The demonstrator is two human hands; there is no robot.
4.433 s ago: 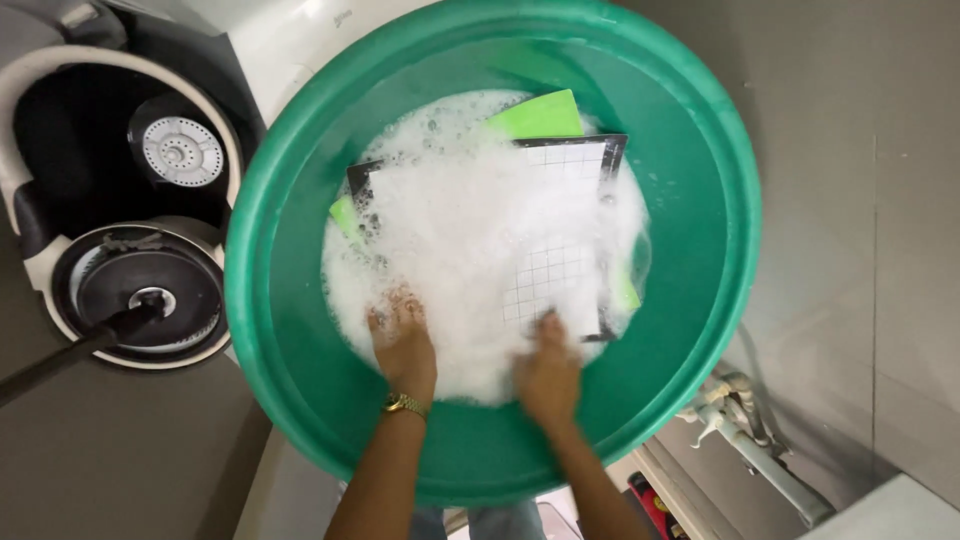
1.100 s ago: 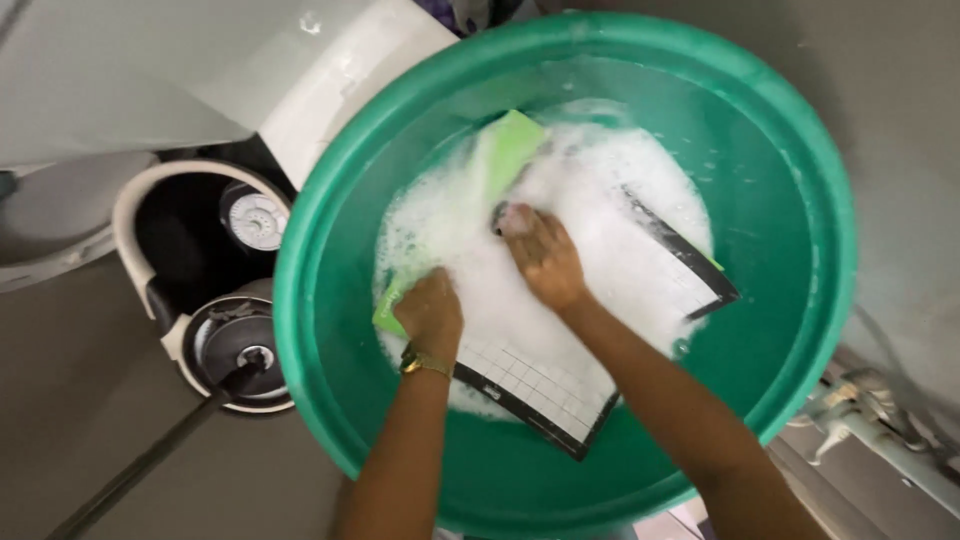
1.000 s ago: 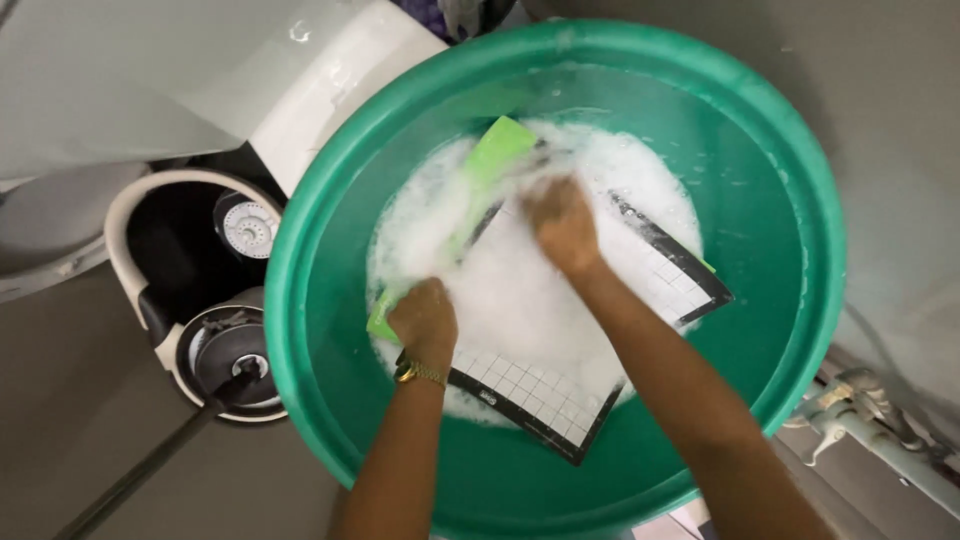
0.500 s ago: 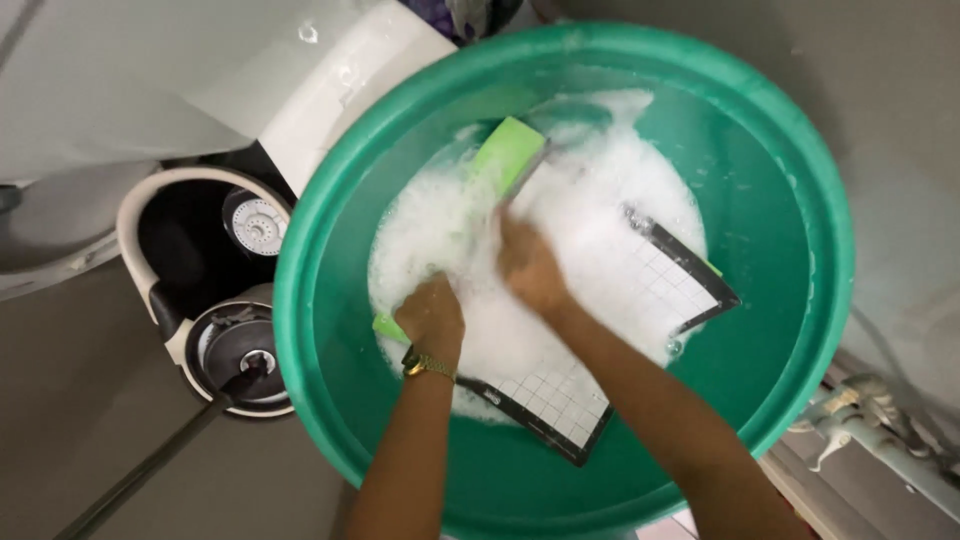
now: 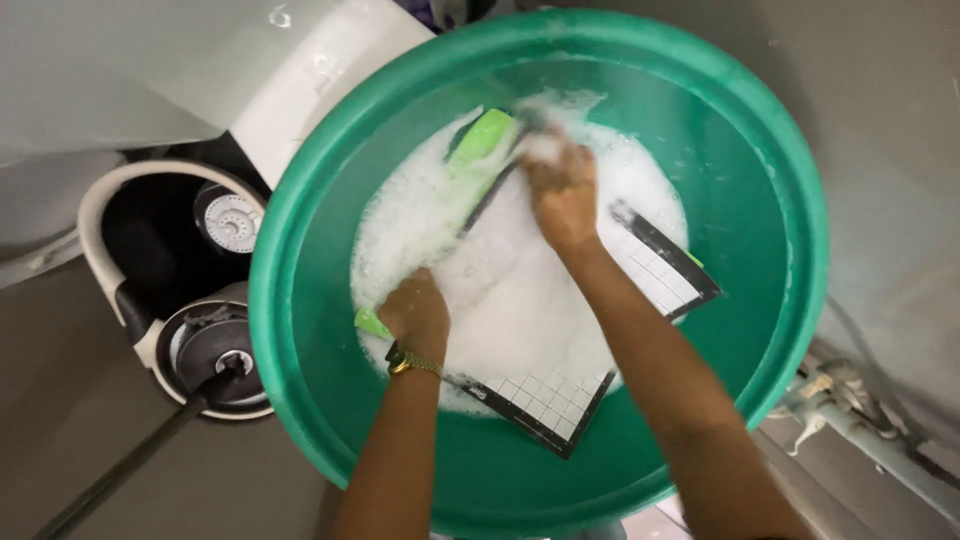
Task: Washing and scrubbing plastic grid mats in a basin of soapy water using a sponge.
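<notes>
A big green plastic basin (image 5: 300, 230) holds soapy water and thick white foam (image 5: 510, 290). In it lies a flat square mat (image 5: 560, 405) with a white grid and black border; a bright green mat (image 5: 482, 140) lies under it. My left hand (image 5: 418, 312), a gold band on its wrist, presses down on the mats' left edge in the foam. My right hand (image 5: 562, 185) is at the far corner of the gridded mat, fingers curled and covered in suds. Whether it grips anything is hidden by foam.
Left of the basin stands a white and black appliance (image 5: 150, 260) with a round dial (image 5: 232, 218) and a round black lid (image 5: 215, 350). A dark rod (image 5: 120, 470) runs to the lower left. Metal pipes (image 5: 860, 425) lie at the lower right on the grey floor.
My right hand has slid back and forth over the gridded mat and now sits at its far corner. My left hand has stayed on the left edge. The mats were turned earlier.
</notes>
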